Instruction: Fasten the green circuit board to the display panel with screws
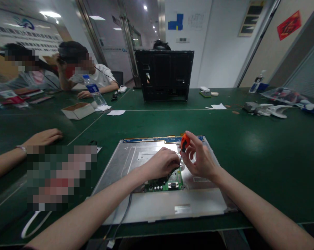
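A metal-backed display panel (198,205) lies flat on the green table, with a green circuit board (176,182) at its middle and a blue strip board (146,140) along its far edge. My right hand (201,158) grips the orange and black handle of a screwdriver (185,141), held upright with its shaft pointing down at the board. Close beside the shaft is my left hand (163,161), its fingers bent together over the board near the tip. What those fingers hold, if anything, is hidden. A dark cable (125,211) runs off the panel's near edge.
Another person's hand (43,139) rests on the table at left, near a blurred-out object (63,177). Farther back are a white box (78,110), a water bottle (94,90), a black monitor casing (164,76), paper (218,106) and white plastic parts (267,109). People sit at far left.
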Action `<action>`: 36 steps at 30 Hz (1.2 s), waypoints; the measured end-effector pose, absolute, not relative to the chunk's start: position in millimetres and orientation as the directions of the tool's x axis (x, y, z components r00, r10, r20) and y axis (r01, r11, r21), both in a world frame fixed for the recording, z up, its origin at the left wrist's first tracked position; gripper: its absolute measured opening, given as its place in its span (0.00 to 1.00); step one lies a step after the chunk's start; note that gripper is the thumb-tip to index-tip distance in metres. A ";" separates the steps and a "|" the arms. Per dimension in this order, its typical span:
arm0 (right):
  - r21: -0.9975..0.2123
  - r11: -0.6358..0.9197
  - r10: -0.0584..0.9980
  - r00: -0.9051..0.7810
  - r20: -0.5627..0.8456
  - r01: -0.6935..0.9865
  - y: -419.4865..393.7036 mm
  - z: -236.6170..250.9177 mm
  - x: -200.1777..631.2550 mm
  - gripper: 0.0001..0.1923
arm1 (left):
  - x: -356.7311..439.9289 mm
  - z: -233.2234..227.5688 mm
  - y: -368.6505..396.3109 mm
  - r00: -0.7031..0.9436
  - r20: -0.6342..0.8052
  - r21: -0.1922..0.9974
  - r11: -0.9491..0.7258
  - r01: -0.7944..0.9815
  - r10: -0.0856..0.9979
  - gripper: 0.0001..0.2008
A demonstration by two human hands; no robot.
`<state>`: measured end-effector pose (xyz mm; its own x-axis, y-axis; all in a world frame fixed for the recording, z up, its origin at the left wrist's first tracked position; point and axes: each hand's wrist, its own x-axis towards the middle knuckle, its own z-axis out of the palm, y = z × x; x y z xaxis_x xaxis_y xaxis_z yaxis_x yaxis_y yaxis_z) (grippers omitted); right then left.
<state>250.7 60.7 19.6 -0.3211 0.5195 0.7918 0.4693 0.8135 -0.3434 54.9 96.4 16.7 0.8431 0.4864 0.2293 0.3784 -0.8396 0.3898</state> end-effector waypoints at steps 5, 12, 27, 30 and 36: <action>-0.332 0.809 0.511 -0.300 0.805 0.485 61.7 18.5 250.2 0.38 | 54.9 15.3 98.5 0.841 0.232 0.395 -0.838 0.378 0.489 0.04; -0.297 0.800 0.495 -0.293 0.818 0.522 63.6 18.0 252.0 0.38 | 54.3 12.1 101.3 0.848 0.231 0.390 -0.844 0.368 0.477 0.04; -0.293 0.804 0.489 -0.295 0.821 0.517 62.0 22.2 250.7 0.37 | 54.1 14.2 98.7 0.846 0.224 0.394 -0.839 0.375 0.484 0.05; -0.279 0.805 0.476 -0.289 0.830 0.523 63.3 20.4 251.3 0.36 | 54.2 13.7 99.1 0.844 0.228 0.386 -0.841 0.380 0.486 0.05; -0.295 0.798 0.493 -0.288 0.821 0.525 63.0 20.5 251.0 0.36 | 53.9 14.7 98.7 0.842 0.230 0.410 -0.834 0.371 0.488 0.04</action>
